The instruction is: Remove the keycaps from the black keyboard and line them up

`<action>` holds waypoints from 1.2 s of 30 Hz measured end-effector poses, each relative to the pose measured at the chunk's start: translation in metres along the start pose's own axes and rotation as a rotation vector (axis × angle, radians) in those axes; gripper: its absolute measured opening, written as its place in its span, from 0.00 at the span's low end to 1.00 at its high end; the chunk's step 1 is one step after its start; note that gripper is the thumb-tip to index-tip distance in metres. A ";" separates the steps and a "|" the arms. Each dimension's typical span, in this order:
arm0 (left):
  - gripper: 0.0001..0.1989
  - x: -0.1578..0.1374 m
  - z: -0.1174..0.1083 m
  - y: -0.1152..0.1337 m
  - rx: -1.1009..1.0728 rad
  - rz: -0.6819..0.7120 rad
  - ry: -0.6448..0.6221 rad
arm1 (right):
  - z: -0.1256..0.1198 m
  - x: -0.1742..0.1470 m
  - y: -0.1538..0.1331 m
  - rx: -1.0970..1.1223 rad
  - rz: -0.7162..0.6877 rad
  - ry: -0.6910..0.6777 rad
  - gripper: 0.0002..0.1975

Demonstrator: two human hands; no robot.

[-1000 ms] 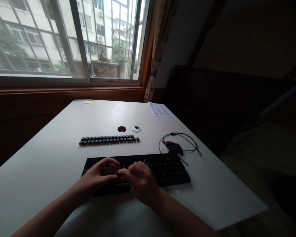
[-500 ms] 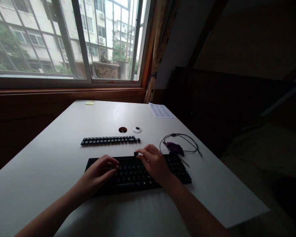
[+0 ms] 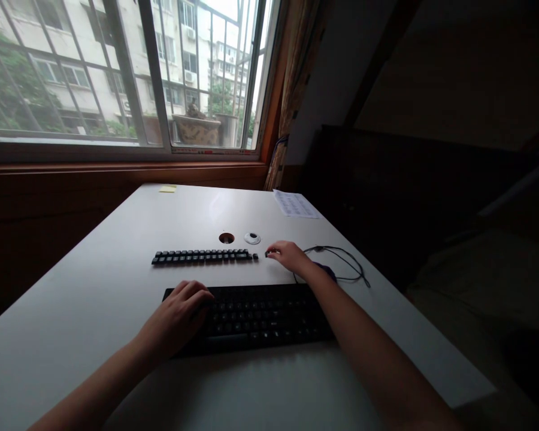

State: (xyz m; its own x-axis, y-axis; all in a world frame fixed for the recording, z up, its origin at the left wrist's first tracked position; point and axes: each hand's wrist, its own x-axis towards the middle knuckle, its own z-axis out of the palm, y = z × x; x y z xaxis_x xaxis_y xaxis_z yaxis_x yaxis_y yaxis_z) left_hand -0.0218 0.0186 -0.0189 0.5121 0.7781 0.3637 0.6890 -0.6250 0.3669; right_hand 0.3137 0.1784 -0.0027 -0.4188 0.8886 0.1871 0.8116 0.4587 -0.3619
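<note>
A black keyboard (image 3: 251, 323) lies on the white desk in front of me. My left hand (image 3: 184, 308) rests over its left end, fingers bent down onto the keys and not pinching anything I can see. Beyond the keyboard, my right hand (image 3: 287, 256) pinches a small black keycap (image 3: 266, 254) between thumb and fingertips, at or just above the desk top. To the left of it sits a single loose keycap (image 3: 255, 257). Two rows of black keycaps (image 3: 202, 257) stretch leftward from there, set side by side.
A black cable (image 3: 353, 263) loops on the right, with a dark purple cloth (image 3: 327, 270) partly behind my right forearm. Farther back are a round hole (image 3: 226, 238), a white ring-shaped cover (image 3: 252, 238), a printed sheet (image 3: 296, 205) and a yellow sticky note (image 3: 167, 188).
My right hand has moved from above the keyboard forward to the right end of the keycap rows, carrying the keycap. My left hand stays on the keyboard, its thumb and fingers closer together.
</note>
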 end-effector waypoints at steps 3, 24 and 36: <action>0.08 0.000 -0.002 0.001 0.007 0.013 -0.028 | 0.006 0.007 0.005 0.000 0.008 -0.055 0.08; 0.08 0.001 -0.004 0.005 0.002 0.030 -0.028 | 0.018 0.020 0.023 0.046 0.020 -0.120 0.13; 0.08 0.002 -0.006 0.007 0.012 0.029 -0.028 | 0.018 0.019 0.008 0.015 -0.013 -0.112 0.09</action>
State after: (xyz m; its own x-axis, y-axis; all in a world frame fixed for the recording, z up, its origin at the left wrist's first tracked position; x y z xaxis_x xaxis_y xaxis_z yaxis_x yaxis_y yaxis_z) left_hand -0.0190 0.0156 -0.0109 0.5461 0.7613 0.3496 0.6798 -0.6466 0.3461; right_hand 0.3049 0.1987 -0.0188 -0.4728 0.8767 0.0887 0.7999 0.4693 -0.3741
